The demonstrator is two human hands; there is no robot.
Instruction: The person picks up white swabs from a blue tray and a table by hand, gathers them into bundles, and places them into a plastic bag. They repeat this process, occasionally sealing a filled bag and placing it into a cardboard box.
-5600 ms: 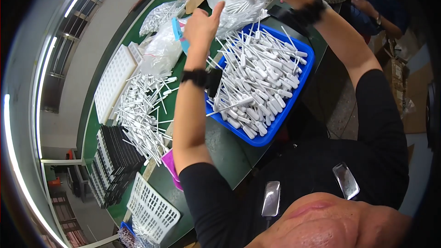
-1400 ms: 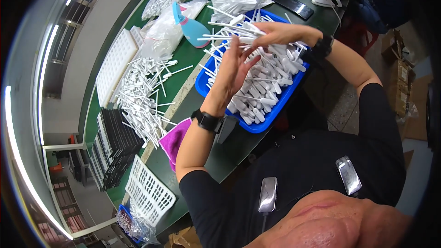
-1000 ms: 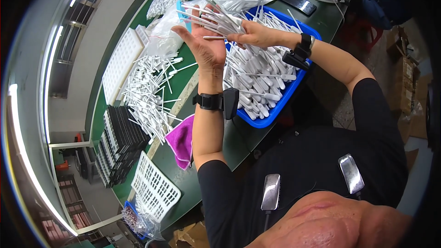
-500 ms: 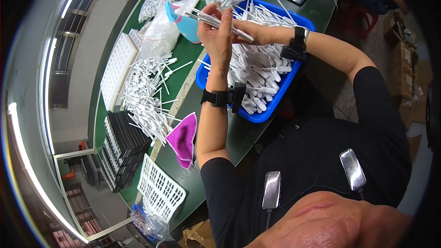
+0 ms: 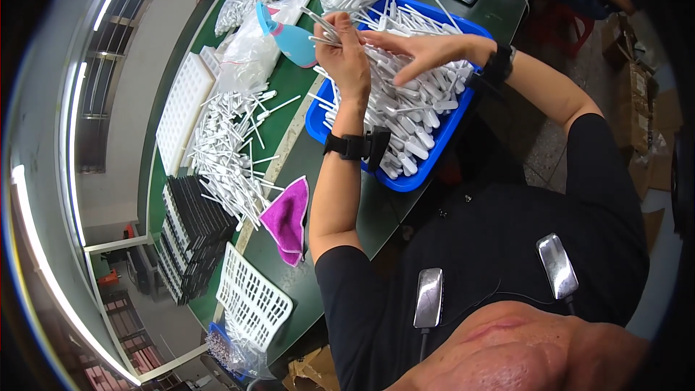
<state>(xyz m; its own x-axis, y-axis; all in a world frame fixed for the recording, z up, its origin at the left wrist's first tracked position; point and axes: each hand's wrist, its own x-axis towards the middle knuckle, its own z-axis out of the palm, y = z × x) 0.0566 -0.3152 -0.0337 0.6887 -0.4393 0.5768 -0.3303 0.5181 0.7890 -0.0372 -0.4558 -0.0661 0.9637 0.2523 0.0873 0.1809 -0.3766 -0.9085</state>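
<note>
Fingers of the left hand (image 5: pixel 346 65) clamp several slim white sticks (image 5: pixel 321 23), probably to keep them bundled; at its three o'clock, the right hand (image 5: pixel 428 53), thumb and fingers apart, hangs over the blue tray (image 5: pixel 409 185).

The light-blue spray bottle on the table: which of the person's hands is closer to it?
Left. The left hand, gripping white sticks, is just right of the spray bottle; the right hand is farther right, open over the blue tray.
</note>
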